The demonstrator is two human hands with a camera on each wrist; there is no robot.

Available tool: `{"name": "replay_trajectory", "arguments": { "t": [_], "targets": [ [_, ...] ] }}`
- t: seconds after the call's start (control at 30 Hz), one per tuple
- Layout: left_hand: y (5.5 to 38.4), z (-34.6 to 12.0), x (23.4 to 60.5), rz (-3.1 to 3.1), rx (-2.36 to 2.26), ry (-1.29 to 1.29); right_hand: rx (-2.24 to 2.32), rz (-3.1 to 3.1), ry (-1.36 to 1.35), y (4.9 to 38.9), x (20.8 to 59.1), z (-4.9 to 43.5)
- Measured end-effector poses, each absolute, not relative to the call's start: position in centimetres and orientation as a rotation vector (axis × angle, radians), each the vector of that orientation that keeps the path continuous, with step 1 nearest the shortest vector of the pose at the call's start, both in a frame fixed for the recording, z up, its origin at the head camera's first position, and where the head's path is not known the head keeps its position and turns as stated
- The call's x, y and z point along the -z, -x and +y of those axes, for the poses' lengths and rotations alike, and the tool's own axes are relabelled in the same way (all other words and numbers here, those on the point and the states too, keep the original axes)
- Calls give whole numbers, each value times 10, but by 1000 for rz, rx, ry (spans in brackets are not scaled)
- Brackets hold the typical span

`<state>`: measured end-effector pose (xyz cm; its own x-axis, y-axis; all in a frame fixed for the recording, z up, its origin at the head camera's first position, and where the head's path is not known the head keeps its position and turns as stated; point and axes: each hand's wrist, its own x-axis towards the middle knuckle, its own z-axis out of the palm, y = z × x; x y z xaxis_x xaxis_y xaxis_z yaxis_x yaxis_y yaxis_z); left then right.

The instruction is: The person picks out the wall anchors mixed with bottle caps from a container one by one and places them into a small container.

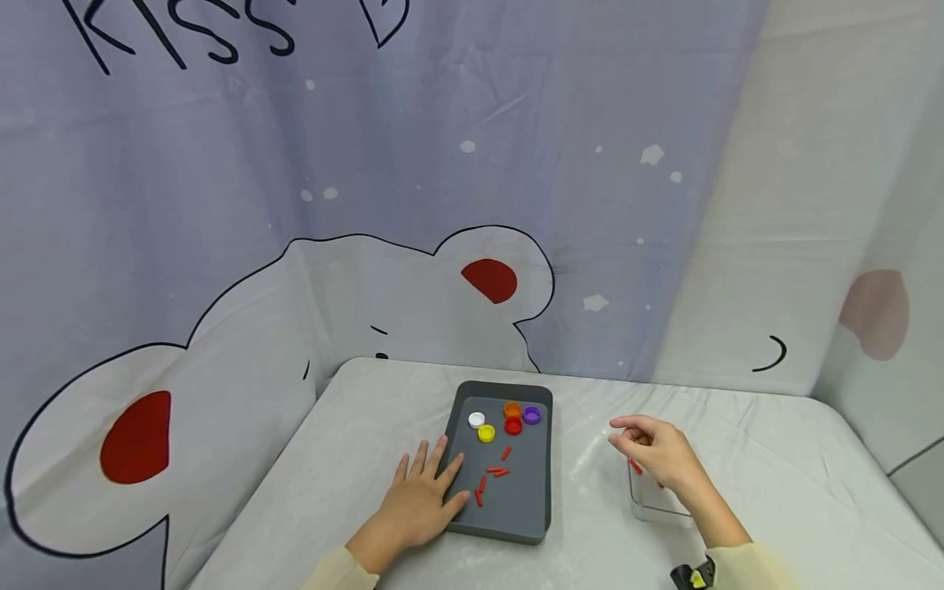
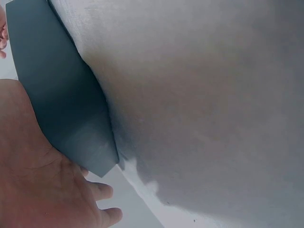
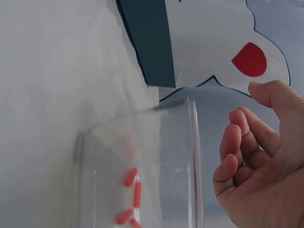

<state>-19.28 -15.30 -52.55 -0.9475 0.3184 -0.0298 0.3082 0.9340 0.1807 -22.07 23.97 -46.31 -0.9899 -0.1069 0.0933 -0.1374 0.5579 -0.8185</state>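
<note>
My left hand (image 1: 415, 504) lies with fingers spread against the near left side of a grey tray (image 1: 516, 516). On the tray are several small red sticks (image 1: 483, 483) and small round caps: white (image 1: 476, 419), yellow (image 1: 486, 433), orange (image 1: 512, 409), red (image 1: 513, 426) and purple (image 1: 532, 415). To the right, my right hand (image 1: 667, 455) hovers above a clear plastic box (image 1: 660, 515). Its fingers are loosely bent, the thumb apart from the fingertips, and nothing shows between them. Several red sticks (image 3: 137, 194) lie inside the box, partly hidden by the hand in the head view.
Beneath everything is a table with a white cover (image 1: 590, 524). A printed curtain (image 1: 413, 164) hangs behind the table and along its sides. A dark wrist device (image 1: 693, 575) sits at the right sleeve.
</note>
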Motion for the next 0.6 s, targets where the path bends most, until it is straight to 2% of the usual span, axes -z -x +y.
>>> {"name": "replay_trajectory", "arguments": {
  "t": [0.6],
  "targets": [
    [192,-153,525,3033,-264,-504,-1450,-2666,-361,231,472,189]
  ]
}}
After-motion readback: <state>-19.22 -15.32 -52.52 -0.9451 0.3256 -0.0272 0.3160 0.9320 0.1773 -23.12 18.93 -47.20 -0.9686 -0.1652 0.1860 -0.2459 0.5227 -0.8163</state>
